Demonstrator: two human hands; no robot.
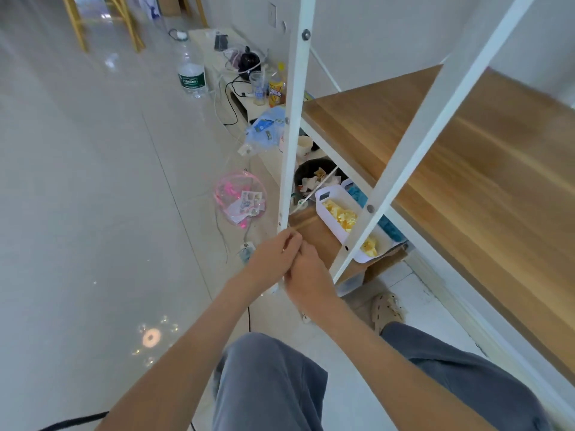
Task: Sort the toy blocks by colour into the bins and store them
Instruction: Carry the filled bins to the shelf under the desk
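Blocks of yellow point(340, 216) lie heaped in a white bin point(323, 197) that sits on the lower wooden shelf point(314, 233) of a white-framed rack. One white post point(435, 119) of the frame crosses in front of the bin. Just behind it, further in on the same shelf, a second white bin point(347, 182) holds blue blocks point(357, 194), largely hidden under the upper shelf board point(466, 144). The person stands at the rack's corner with both arms stretched forward, and the two hands touch each other in front of the corner post point(294, 119), just short of the lower shelf's front edge. The left hand point(273, 258) has its fingers curled against the right hand point(308, 275), whose fingers are curled too. Whether either hand grips something, or only the other hand, cannot be told, since the fingers cover whatever lies between them. Neither hand touches a bin. Past the shelf stands a black-lined waste bin point(311, 175) with paper scraps in it. A clear pink bag point(239, 200) and a water bottle point(191, 77) lie on the tiled floor point(93, 181) to the left. A beige clog point(387, 309) shows below the right arm.
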